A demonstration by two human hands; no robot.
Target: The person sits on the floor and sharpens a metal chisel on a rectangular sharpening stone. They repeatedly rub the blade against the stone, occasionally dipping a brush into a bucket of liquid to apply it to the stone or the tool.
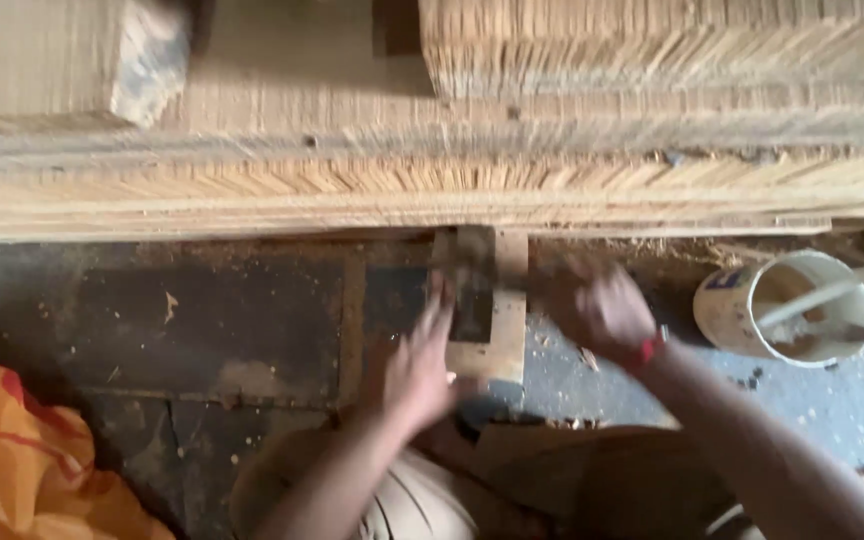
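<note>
Left hand (pixel 417 365) flat, fingers spread, on small wooden block (pixel 487 335); right hand (pixel 597 310) just right of block, blurred, finger state indeterminable; white bucket (pixel 787 305) farther right, stacked boards (pixel 432 180) beyond block; risk of pinched fingers if block slips.

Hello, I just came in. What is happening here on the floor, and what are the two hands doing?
A person sits low on a dark floor beside stacked wooden planks. The left hand lies on a small wooden block in front of the knees. The right hand is blurred just right of the block; whether it holds anything cannot be told. A white plastic cup with a stick in it stands to the right, among wood shavings.
</note>
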